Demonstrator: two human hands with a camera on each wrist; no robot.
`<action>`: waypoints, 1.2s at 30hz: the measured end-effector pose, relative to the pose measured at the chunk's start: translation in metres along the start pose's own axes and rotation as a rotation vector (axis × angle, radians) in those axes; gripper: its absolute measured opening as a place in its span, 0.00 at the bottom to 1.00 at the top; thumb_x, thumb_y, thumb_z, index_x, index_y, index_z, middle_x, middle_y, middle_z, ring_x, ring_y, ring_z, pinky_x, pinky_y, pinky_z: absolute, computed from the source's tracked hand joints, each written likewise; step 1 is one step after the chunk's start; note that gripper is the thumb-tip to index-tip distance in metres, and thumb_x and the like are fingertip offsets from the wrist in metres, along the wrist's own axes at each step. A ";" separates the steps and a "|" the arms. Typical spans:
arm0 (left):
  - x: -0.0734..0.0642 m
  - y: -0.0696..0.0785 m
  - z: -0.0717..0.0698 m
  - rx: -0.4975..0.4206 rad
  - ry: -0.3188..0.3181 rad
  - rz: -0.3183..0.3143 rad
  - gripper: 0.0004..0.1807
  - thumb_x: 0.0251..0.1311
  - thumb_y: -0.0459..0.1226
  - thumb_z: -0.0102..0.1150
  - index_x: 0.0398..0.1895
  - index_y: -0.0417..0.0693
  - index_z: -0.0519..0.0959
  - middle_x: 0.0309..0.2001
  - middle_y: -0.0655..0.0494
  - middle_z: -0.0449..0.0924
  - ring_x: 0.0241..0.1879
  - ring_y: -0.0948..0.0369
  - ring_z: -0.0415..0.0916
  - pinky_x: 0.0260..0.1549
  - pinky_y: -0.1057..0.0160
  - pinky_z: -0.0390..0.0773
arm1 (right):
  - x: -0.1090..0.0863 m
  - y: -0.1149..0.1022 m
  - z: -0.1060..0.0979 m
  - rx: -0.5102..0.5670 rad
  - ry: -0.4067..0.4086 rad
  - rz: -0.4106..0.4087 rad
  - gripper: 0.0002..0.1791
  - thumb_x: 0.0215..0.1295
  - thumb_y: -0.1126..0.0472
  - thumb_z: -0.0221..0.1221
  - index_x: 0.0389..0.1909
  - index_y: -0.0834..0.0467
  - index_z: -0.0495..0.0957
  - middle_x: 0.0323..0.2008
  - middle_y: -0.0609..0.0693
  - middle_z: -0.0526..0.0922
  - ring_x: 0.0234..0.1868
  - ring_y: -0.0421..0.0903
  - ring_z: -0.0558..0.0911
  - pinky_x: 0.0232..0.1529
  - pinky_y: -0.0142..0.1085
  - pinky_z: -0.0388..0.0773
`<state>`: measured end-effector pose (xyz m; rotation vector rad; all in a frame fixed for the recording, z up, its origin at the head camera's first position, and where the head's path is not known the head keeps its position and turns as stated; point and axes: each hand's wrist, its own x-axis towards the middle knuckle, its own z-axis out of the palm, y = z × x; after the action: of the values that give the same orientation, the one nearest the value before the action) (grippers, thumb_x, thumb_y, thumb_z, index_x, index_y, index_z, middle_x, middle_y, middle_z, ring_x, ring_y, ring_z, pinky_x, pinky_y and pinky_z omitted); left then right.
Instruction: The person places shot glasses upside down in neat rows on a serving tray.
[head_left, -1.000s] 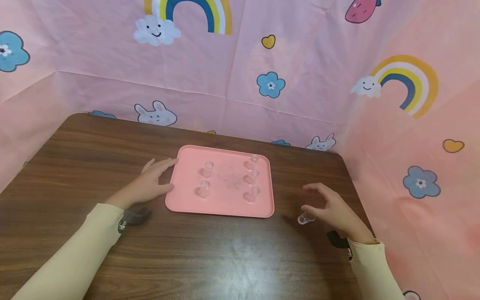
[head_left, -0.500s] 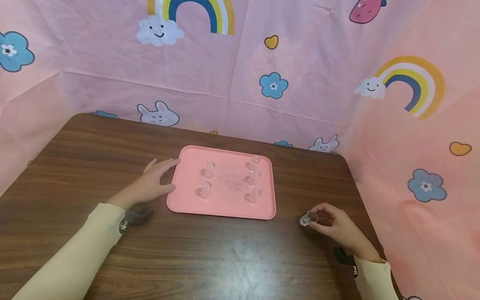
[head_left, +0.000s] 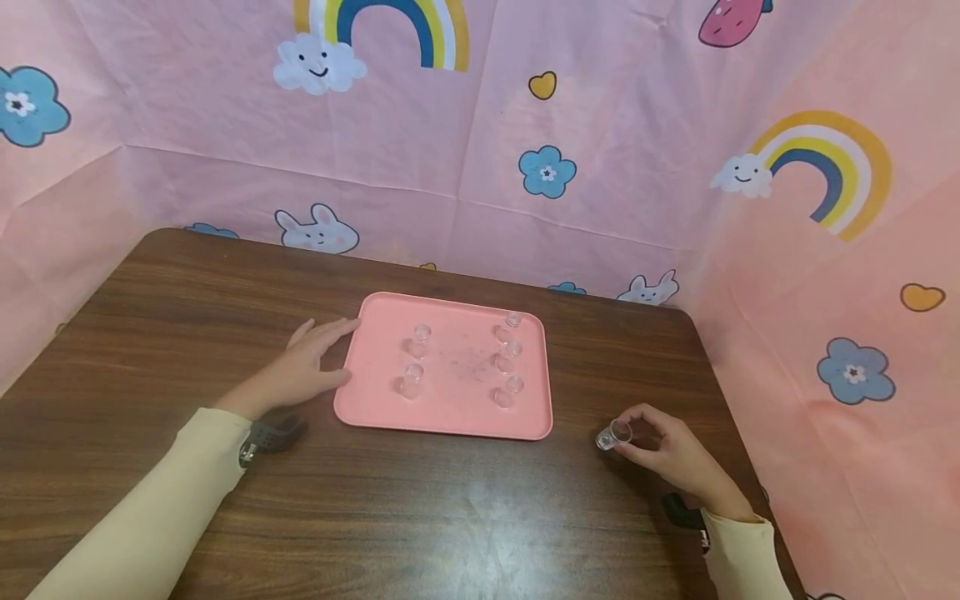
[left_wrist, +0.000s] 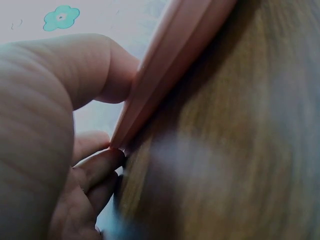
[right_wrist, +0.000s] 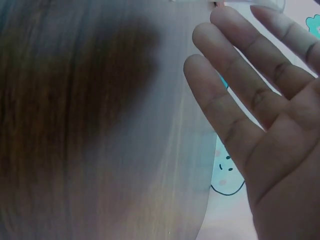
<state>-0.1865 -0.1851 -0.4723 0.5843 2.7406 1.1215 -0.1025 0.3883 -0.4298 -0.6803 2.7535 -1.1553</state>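
Note:
In the head view my right hand (head_left: 678,458) pinches a small clear cup (head_left: 619,432) between thumb and fingers, to the right of the pink tray (head_left: 450,417). The cup leans with its mouth toward the hand, low over the table. A sliver of its clear rim (right_wrist: 272,4) shows at the top of the right wrist view, beside fairly straight fingers (right_wrist: 207,82). My left hand (head_left: 300,367) rests at the tray's left edge, fingers spread and touching the rim. In the left wrist view the thumb (left_wrist: 117,75) presses against the tray's side (left_wrist: 167,65).
Several more small clear cups stand on the tray: two on the left, such as the front one (head_left: 414,372), and a column on the right, including the front one (head_left: 514,384). A brown wooden table (head_left: 420,508) meets pink printed cloth (head_left: 615,167) behind and at the right.
My right hand has come down, closed its thumb and fingers on the small clear cup, then shifted it very slightly left. The left hand keeps its place at the tray.

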 end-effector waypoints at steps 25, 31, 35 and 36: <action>0.000 -0.001 -0.001 0.003 0.000 0.024 0.43 0.63 0.38 0.65 0.79 0.39 0.59 0.78 0.36 0.59 0.79 0.38 0.49 0.78 0.38 0.29 | 0.080 -0.043 0.027 0.266 0.090 -0.043 0.16 0.65 0.67 0.69 0.51 0.57 0.78 0.49 0.54 0.85 0.49 0.53 0.83 0.52 0.38 0.83; 0.000 0.002 -0.002 -0.006 -0.002 0.022 0.43 0.63 0.38 0.65 0.79 0.39 0.59 0.78 0.36 0.59 0.79 0.38 0.49 0.78 0.38 0.29 | 0.109 -0.062 0.039 0.300 0.113 -0.107 0.18 0.63 0.69 0.70 0.51 0.57 0.77 0.49 0.54 0.83 0.50 0.50 0.83 0.55 0.39 0.82; -0.001 0.000 -0.002 -0.007 -0.001 0.022 0.43 0.63 0.38 0.65 0.79 0.39 0.59 0.78 0.36 0.59 0.79 0.38 0.49 0.78 0.38 0.29 | 0.125 -0.074 0.044 0.302 0.114 -0.159 0.18 0.64 0.69 0.69 0.52 0.58 0.76 0.50 0.54 0.83 0.51 0.50 0.83 0.54 0.42 0.83; -0.001 0.000 -0.001 -0.008 0.000 0.022 0.43 0.63 0.38 0.66 0.79 0.39 0.59 0.78 0.36 0.59 0.79 0.38 0.49 0.78 0.38 0.29 | 0.129 -0.077 0.046 0.318 0.111 -0.165 0.18 0.64 0.70 0.69 0.52 0.58 0.76 0.50 0.54 0.83 0.51 0.50 0.83 0.54 0.43 0.83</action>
<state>-0.1856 -0.1867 -0.4715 0.6149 2.7343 1.1370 -0.1788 0.2547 -0.3966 -0.8357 2.5456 -1.6658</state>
